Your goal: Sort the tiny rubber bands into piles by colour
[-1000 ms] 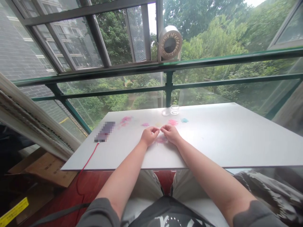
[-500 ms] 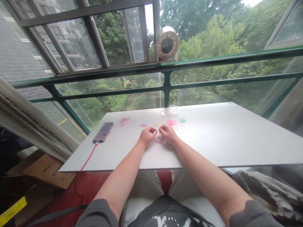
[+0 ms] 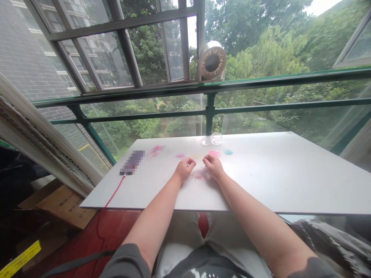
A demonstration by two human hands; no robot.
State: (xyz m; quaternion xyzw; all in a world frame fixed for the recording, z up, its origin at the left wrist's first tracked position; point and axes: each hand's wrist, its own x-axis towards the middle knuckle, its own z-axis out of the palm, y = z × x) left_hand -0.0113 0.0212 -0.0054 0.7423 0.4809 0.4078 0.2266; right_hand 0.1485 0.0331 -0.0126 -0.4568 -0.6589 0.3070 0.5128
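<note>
Over the white table (image 3: pixel 269 181), my left hand (image 3: pixel 184 169) is closed, thumb and fingertips pinched together. A tiny pale bit shows at its fingertips, too small to name. My right hand (image 3: pixel 213 166) is closed in a similar pinch just across from it, the two hands a little apart. Whatever its fingers hold is hidden. Between and below the hands lies a loose scatter of thin pink pieces (image 3: pixel 198 177). Beyond them are small heaps: purple (image 3: pixel 180 156), yellow (image 3: pixel 197 156), bright pink (image 3: pixel 215 153) and teal (image 3: pixel 228 152).
Two clear round dishes (image 3: pixel 216 138) stand at the table's far edge. Another pink heap (image 3: pixel 157 150) is at the far left, near a blurred-out phone-like object (image 3: pixel 132 162) with a red cable (image 3: pixel 114 192). Green railing (image 3: pixel 162 115) and windows rise behind; a cardboard box (image 3: pixel 65 204) sits below left.
My hands have moved slightly apart, uncovering more of the pink scatter between them. The whole view has shifted, so everything appears a little farther right and lower.
</note>
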